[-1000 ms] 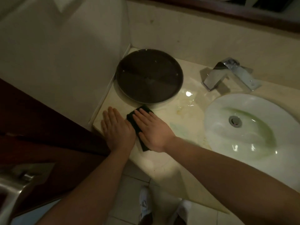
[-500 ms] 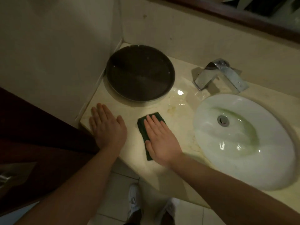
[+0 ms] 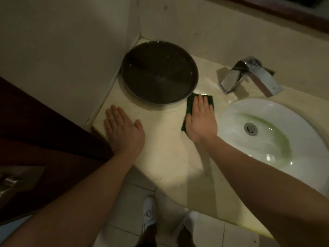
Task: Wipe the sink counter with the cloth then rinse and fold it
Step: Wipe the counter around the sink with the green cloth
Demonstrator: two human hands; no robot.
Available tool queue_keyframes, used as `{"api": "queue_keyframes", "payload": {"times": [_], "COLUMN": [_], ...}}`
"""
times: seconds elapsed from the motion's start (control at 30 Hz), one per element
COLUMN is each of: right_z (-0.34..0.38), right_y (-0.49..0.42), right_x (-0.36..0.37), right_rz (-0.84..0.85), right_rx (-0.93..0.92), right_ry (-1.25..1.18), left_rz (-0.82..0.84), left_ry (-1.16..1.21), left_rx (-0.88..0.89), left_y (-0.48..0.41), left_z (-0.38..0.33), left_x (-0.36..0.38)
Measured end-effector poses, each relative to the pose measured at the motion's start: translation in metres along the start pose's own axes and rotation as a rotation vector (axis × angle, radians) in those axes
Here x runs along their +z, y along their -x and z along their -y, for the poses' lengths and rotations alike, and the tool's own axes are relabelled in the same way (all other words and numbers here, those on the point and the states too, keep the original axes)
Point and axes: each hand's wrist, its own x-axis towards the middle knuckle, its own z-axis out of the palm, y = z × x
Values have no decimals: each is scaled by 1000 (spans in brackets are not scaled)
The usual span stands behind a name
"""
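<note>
- The left hand (image 3: 123,130) is laid flat, fingers straight, at the counter's (image 3: 165,154) front-left corner.
- A dark round tray (image 3: 159,73) is set in the back-left corner.
- The green cloth (image 3: 191,101) is pressed flat under the right hand (image 3: 201,120), between tray and sink (image 3: 231,125).
- The faucet (image 3: 249,75) is mounted along the back edge.

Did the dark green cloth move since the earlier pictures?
Yes. The dark green cloth slid right along the round dark tray, toward the white oval basin.

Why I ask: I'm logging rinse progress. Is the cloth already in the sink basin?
No, the cloth lies flat on the counter under the right hand, beside the sink basin, not in it.
</note>
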Motion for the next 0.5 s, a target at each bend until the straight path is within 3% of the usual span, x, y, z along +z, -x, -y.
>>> {"api": "queue_keyframes", "payload": {"times": [0.2,0.27,0.33,0.43,0.5], "right_z": [46,38,9,-25,-12], "right_y": [106,142,157,143,128], "right_x": [11,12,10,5,5], "right_rz": [114,170,158,79,30], "right_rx": [-436,-507,-461,-112,43], "right_ry": [-16,-9,16,24,-13], "left_rz": [24,13,4,2,2], "left_ry": [28,28,27,31,33], "left_rx": [0,0,9,8,-5], "left_y": [0,0,1,2,2], "left_z": [0,1,2,1,0], "left_x": [-3,-3,-3,-3,-4]}}
